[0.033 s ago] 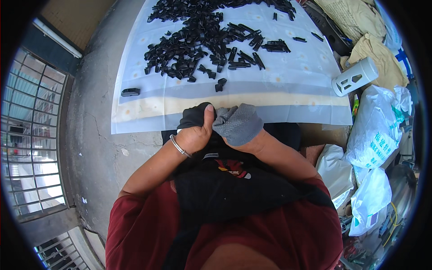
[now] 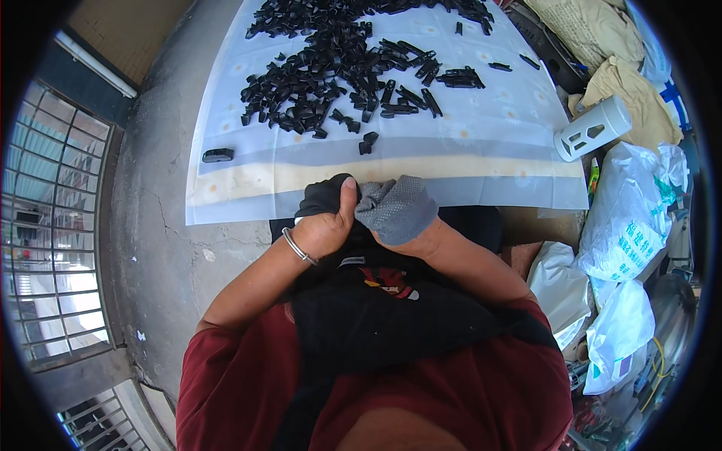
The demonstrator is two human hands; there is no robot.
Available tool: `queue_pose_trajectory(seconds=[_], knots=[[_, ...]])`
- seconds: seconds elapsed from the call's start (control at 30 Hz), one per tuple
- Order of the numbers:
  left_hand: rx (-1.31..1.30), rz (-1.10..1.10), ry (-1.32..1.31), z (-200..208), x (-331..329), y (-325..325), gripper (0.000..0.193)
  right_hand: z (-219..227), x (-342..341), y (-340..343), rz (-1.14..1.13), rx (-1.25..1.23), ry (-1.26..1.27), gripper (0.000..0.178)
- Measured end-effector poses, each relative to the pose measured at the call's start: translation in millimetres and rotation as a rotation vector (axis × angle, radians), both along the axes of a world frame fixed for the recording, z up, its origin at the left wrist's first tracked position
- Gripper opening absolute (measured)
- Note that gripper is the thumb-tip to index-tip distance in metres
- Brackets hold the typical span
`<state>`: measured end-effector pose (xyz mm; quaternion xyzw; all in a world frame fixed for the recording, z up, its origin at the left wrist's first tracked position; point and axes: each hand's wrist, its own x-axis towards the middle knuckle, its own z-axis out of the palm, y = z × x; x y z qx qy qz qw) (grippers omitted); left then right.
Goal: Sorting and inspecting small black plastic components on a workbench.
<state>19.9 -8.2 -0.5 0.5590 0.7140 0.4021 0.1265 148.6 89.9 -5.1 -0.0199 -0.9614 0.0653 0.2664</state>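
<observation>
My left hand (image 2: pixel 325 225) is closed, its thumb bare and pointing up, with black fabric (image 2: pixel 329 194) covering the finger area. A silver bangle (image 2: pixel 299 248) circles that wrist. Pressed up against it is my right hand (image 2: pixel 398 218), bunched inside a grey dotted knit glove (image 2: pixel 402 204). Both meet in front of my black apron (image 2: pixel 391 316), just at the table's near edge. What the fingers hold between them, if anything, is hidden. Beyond them, small black plastic pieces (image 2: pixel 301 90) lie heaped on the table, with one loose piece (image 2: pixel 368 143) closest to my hands.
A pale flowered cover (image 2: pixel 481 161) drapes the table. A black oblong piece (image 2: pixel 218 155) lies near its left edge, and a white cut-out cylinder (image 2: pixel 594 129) lies tilted at its right corner. White sacks (image 2: pixel 628 214) crowd the right side. A barred window (image 2: pixel 60 225) stands left.
</observation>
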Motion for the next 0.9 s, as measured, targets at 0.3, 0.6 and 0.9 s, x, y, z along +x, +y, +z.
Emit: queue_pose_trajectory(seconds=[0.3,0.6,0.9], knots=[[-0.037,0.081,0.495,-5,-21,26,0.026,5,-10,92,-0.317,0.008,-0.067,0.026],[-0.093,0.048,0.612,-19,-28,62,0.019,10,-54,100,-0.364,-0.134,-0.339,0.035],[-0.041,0.109,0.525,-22,-52,44,0.017,24,-39,97,-0.425,-0.179,-0.432,0.032]])
